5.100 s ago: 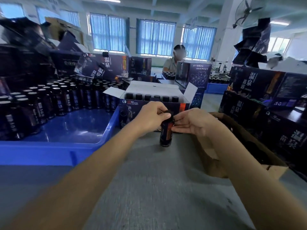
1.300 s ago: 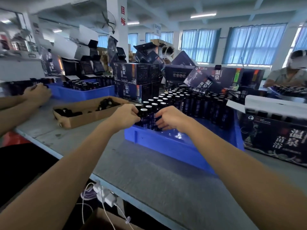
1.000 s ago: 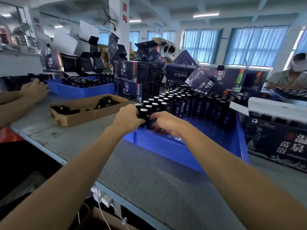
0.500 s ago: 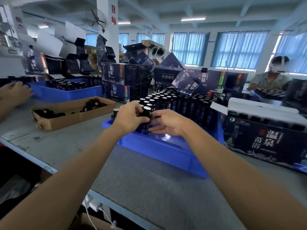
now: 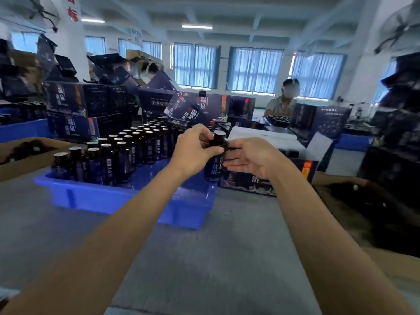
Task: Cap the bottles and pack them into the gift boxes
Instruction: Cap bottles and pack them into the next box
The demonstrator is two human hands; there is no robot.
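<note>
Left hand: the left hand (image 5: 195, 151) is gripping one dark bottle (image 5: 213, 169) by its neck and shoulder, with fingers and thumb curling round it.
Right hand: the right hand (image 5: 254, 158) is staying open, with fingers nearly straight and lying against the right side of the bottle; it is not closing on anything.
Bottle: it is hanging upright between the two hands, lifted clear of the counter (image 5: 204, 258). Its top is looking dark, but because of blur I cannot tell if a cap is sitting there.
Other bottles: many bottles (image 5: 118, 155) with shiny tops are standing in rows in the blue tray (image 5: 113, 196), to the left of and below the left hand.
Gift box: an open gift box (image 5: 250, 183) is standing just behind the right hand.
Cardboard box: a cardboard box (image 5: 329, 178) with dark small pieces, probably caps, is lying to the right of the right hand.
Handling: the bottle is probably glass, so it is stiff, smooth, a little heavy and breakable. I am judging that the labelled body is the best place to hold, leaving the neck free for capping.
Risk: the bottle may slip if it is held only at the neck.
</note>
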